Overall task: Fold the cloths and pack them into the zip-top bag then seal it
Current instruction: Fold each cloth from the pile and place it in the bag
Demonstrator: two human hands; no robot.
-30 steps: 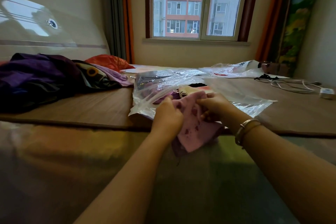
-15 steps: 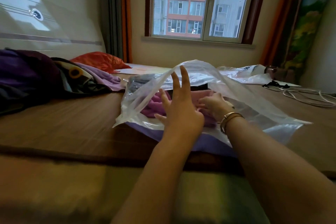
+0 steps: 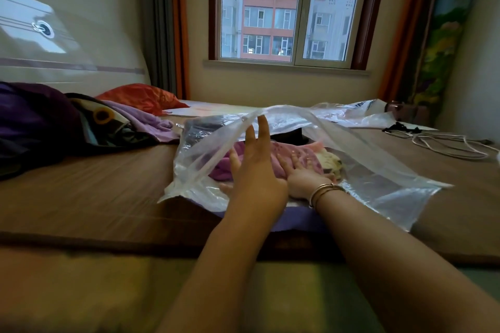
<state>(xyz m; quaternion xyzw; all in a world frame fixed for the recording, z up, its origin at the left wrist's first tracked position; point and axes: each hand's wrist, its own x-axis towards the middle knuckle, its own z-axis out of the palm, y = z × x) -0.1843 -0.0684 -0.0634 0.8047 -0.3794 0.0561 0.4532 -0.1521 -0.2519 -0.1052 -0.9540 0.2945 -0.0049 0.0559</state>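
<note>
Inside the zip-top bag (image 3: 378,170), near the front edge of the brown mat (image 3: 81,184), the right hand (image 3: 303,173) presses flat, fingers spread, on the pink cloth (image 3: 295,154); the left hand (image 3: 254,167), fingers straight, lifts the bag's upper lip

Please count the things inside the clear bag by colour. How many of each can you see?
In the bag:
Pink cloth: 1
Purple cloth: 1
Cream cloth: 1
Black cloth: 1
Total: 4 visible; more may be hidden.
</note>
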